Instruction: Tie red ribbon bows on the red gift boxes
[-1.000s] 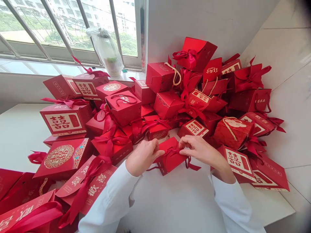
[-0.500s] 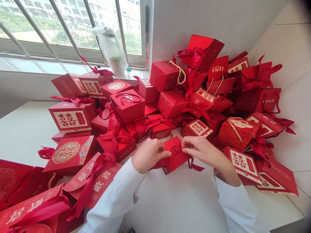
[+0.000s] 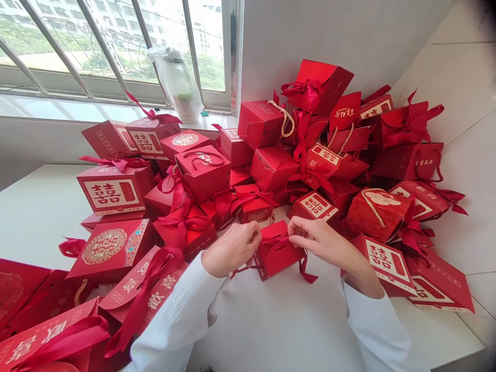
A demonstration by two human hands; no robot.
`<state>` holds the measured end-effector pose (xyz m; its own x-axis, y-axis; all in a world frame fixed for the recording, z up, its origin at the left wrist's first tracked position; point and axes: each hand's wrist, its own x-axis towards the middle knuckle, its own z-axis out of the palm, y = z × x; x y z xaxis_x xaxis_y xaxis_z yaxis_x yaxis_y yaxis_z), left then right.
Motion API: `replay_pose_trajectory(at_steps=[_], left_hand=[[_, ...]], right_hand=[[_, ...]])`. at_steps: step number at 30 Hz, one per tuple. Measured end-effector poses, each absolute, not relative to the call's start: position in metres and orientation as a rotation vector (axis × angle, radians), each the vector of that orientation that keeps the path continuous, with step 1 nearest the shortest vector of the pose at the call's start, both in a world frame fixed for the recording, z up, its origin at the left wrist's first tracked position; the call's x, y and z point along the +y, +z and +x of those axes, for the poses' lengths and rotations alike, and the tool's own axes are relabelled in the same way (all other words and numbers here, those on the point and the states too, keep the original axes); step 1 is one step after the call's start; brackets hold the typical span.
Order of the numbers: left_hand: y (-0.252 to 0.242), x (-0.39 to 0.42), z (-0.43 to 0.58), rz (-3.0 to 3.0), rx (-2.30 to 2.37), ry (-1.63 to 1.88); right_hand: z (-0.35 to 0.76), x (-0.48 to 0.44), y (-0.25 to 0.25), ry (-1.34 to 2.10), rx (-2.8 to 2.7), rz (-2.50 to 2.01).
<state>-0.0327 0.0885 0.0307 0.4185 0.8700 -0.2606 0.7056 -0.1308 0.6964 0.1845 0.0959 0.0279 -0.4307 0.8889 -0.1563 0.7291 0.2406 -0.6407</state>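
A small red gift box (image 3: 279, 261) rests on the white table between my hands, its flap facing me. A dark red ribbon (image 3: 276, 241) runs across its top, with tails hanging down on both sides. My left hand (image 3: 237, 242) pinches the ribbon at the box's left edge, fingers curled. At the right edge my right hand (image 3: 315, 237) pinches the other side of the ribbon between thumb and forefinger. The knot or bow in the middle is too small to make out fully.
Several red gift boxes with ribbons and cord handles are heaped behind, such as a cord-handled box (image 3: 204, 170). More boxes, like a patterned one (image 3: 110, 248), lie at left. A bagged cup (image 3: 182, 93) stands on the windowsill beside the barred window.
My left hand has moved slightly left, drawing the ribbon outward from the box. The thumb has folded in against the fingers. My right hand has barely moved.
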Motion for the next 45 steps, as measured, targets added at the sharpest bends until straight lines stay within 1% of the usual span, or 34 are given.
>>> replay_pose_trajectory(at_steps=[4,12,17,24,31,40,45], left_hand=[[0.029,0.089,-0.028,1.972,1.393,0.287],[0.027,0.091,-0.032,1.905,1.318,0.195],[0.026,0.093,-0.035,1.829,1.19,0.356],[0.021,0.097,-0.039,1.813,1.169,0.291],[0.021,0.096,-0.041,1.84,1.254,0.252],[0.025,0.095,-0.043,1.74,1.106,0.234],[0.021,0.094,-0.043,1.709,1.031,0.262]], right_hand=[[0.182,0.098,0.026,1.111,-2.16,-1.502],[0.178,0.099,0.022,1.172,-2.036,-1.488],[0.179,0.1,0.022,1.2,-2.025,-1.468],[0.18,0.101,0.017,1.135,-2.05,-1.484],[0.179,0.097,0.019,1.118,-2.097,-1.471],[0.174,0.096,0.02,1.007,-2.135,-1.544],[0.176,0.097,0.016,1.074,-2.134,-1.526]])
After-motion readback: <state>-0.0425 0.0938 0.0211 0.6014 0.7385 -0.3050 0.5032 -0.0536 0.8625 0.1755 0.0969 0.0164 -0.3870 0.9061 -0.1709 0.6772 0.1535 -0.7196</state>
